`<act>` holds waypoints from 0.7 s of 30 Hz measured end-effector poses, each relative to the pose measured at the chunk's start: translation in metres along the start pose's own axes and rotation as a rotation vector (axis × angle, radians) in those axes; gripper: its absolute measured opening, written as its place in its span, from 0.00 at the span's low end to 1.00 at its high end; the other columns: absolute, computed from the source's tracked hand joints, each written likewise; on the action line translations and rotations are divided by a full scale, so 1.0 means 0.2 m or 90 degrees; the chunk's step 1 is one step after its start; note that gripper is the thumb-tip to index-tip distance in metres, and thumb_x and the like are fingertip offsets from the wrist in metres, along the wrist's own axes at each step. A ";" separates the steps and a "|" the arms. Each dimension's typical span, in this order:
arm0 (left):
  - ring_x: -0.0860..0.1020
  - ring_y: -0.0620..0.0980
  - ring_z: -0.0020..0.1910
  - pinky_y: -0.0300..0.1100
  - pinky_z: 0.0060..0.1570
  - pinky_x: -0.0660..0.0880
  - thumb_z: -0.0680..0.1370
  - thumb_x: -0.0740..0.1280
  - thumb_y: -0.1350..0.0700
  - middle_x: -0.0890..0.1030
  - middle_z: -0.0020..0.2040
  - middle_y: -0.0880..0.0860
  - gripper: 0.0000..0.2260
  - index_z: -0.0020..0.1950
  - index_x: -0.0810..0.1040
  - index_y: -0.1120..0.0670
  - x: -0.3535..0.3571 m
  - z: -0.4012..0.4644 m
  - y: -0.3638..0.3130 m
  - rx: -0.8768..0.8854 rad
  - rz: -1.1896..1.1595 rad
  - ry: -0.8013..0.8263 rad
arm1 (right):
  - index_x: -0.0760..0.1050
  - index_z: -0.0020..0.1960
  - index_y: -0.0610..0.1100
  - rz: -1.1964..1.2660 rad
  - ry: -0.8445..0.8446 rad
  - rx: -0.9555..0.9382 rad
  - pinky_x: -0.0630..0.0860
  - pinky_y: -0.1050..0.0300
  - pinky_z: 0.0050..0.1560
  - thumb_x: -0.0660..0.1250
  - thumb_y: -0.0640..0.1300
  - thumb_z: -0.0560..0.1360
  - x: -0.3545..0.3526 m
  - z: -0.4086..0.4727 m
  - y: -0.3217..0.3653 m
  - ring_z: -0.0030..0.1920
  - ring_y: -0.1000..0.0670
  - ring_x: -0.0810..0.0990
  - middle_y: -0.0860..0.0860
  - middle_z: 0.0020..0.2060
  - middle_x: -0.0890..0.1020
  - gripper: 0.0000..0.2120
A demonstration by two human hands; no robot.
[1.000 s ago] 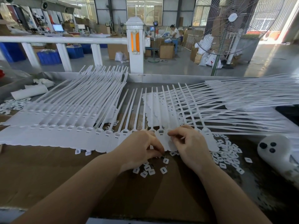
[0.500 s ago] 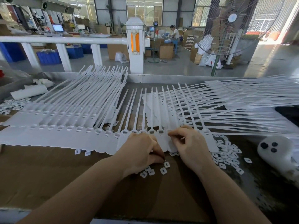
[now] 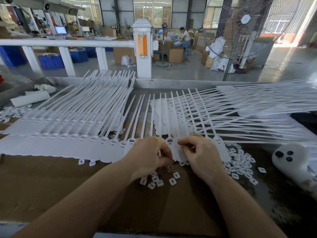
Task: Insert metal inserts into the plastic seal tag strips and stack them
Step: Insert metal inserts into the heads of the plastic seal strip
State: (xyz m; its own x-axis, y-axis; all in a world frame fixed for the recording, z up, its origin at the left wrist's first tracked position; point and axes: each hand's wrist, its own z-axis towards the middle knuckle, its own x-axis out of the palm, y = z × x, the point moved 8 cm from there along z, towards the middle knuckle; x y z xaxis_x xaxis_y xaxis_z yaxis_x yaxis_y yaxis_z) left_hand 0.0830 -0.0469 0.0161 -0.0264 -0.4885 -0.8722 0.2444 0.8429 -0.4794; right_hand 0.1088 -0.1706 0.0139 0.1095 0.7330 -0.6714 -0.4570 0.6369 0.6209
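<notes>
Both hands work at the near edge of a white seal tag strip (image 3: 173, 117) that lies across the middle of the desk (image 3: 51, 182), its flat tag ends toward the person and its long tails pointing away. The left hand (image 3: 149, 157) has its fingers curled down at the strip's lower edge; they seem to pinch something small there, but what it is cannot be told. The right hand (image 3: 200, 155) pinches the tag end of the strip between thumb and bent fingers, just beside the left hand. Small white inserts (image 3: 158, 182) lie loose on the brown desk surface directly below the hands, and a bigger scatter of inserts (image 3: 240, 164) sits to the right, near a white rounded device (image 3: 291, 160) with three dark buttons. To the left, a stack of strips (image 3: 65, 124) lies overlapped in rows, touching the strip being handled. To the right, another pile of strips (image 3: 257, 107) fans out with its tails crossing over the worked strip. A large standing fan (image 3: 240, 28) rises beyond the desk's far rim.
</notes>
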 end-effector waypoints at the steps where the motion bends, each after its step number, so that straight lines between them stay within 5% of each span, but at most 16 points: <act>1: 0.74 0.40 0.42 0.42 0.53 0.72 0.72 0.71 0.50 0.77 0.40 0.40 0.07 0.36 0.76 0.41 -0.01 0.01 0.02 -0.018 -0.029 -0.006 | 0.81 0.51 0.47 -0.004 -0.002 0.002 0.71 0.62 0.56 0.65 0.39 0.76 0.00 0.00 0.00 0.49 0.56 0.76 0.57 0.45 0.78 0.08; 5: 0.76 0.43 0.43 0.36 0.46 0.73 0.74 0.70 0.54 0.80 0.43 0.46 0.01 0.44 0.81 0.49 -0.05 0.07 0.05 -0.059 -0.106 -0.022 | 0.81 0.51 0.48 -0.008 -0.003 0.013 0.73 0.58 0.56 0.64 0.39 0.76 -0.01 0.00 -0.01 0.49 0.55 0.77 0.55 0.47 0.82 0.09; 8: 0.76 0.42 0.40 0.32 0.41 0.71 0.76 0.68 0.55 0.81 0.42 0.49 0.05 0.48 0.82 0.55 -0.06 0.13 0.06 -0.071 -0.121 -0.013 | 0.81 0.51 0.48 -0.011 0.002 0.020 0.73 0.57 0.56 0.64 0.40 0.76 0.00 0.00 -0.01 0.49 0.55 0.77 0.55 0.46 0.82 0.08; 12: 0.78 0.50 0.50 0.46 0.55 0.74 0.78 0.65 0.56 0.82 0.49 0.52 0.07 0.52 0.80 0.56 -0.06 0.19 0.07 -0.118 -0.132 -0.015 | 0.81 0.51 0.47 -0.004 0.005 0.019 0.74 0.57 0.56 0.64 0.40 0.76 0.00 0.00 -0.02 0.49 0.55 0.77 0.54 0.47 0.81 0.08; 21: 0.76 0.50 0.51 0.53 0.63 0.67 0.79 0.63 0.52 0.78 0.43 0.46 0.04 0.46 0.76 0.47 -0.02 0.30 0.05 -0.147 -0.044 0.025 | 0.81 0.48 0.44 0.095 -0.149 0.105 0.75 0.58 0.46 0.66 0.37 0.74 -0.11 0.01 -0.11 0.42 0.52 0.78 0.52 0.41 0.82 0.07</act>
State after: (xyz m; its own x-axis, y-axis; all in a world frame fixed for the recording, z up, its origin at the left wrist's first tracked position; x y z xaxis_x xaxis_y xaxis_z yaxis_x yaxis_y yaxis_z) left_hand 0.1432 -0.0500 0.0196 -0.0746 -0.5420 -0.8371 0.0123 0.8389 -0.5442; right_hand 0.1191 -0.1997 0.0154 0.2604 0.8443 -0.4684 -0.3363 0.5340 0.7757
